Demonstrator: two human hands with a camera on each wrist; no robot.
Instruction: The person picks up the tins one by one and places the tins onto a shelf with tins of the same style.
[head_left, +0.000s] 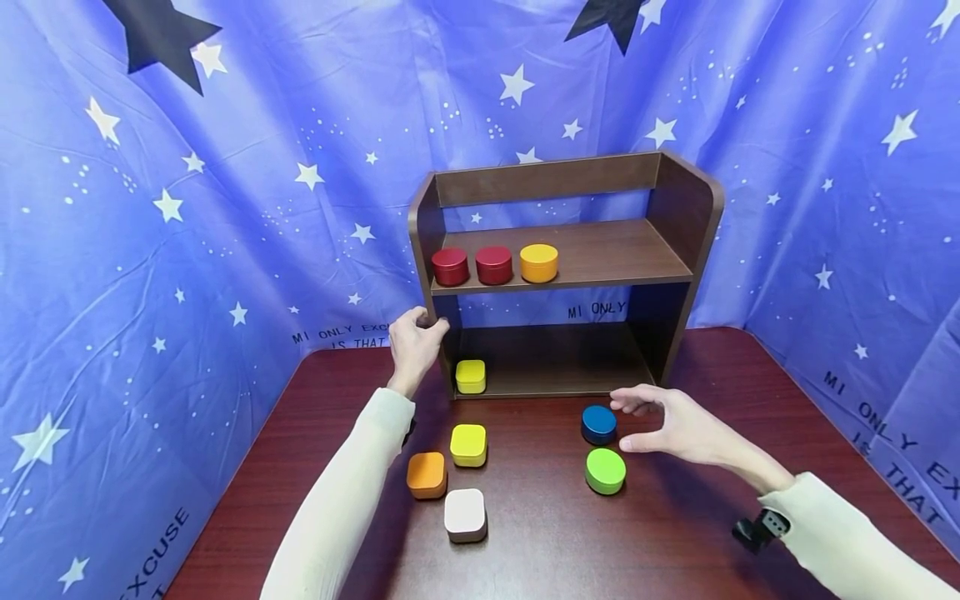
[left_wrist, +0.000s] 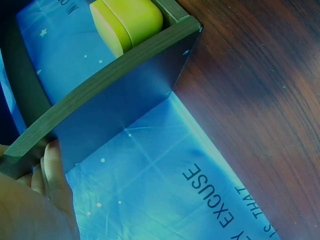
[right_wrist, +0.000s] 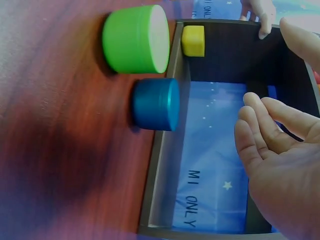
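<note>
- shelf [head_left: 600,246]: dark brown, two-tier, upright at the rear of the table [head_left: 540,517]; left side panel gripped by the left hand [head_left: 415,346].
- blue tin [head_left: 599,426]: round, lid on, upright on the table before the shelf's right half; right hand [head_left: 678,427] near, not touching.
- green tin [head_left: 605,472]: round, bright, lid on, upright on the table, just beside the blue tin.

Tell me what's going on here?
A person's left hand grips the left side of a brown shelf; the empty right hand hovers near a blue tin, with a green tin beside it. Two red tins and an amber tin stand on the upper level, a yellow tin on the lower level. An orange tin, a white tin and another yellow tin are on the table.
</note>
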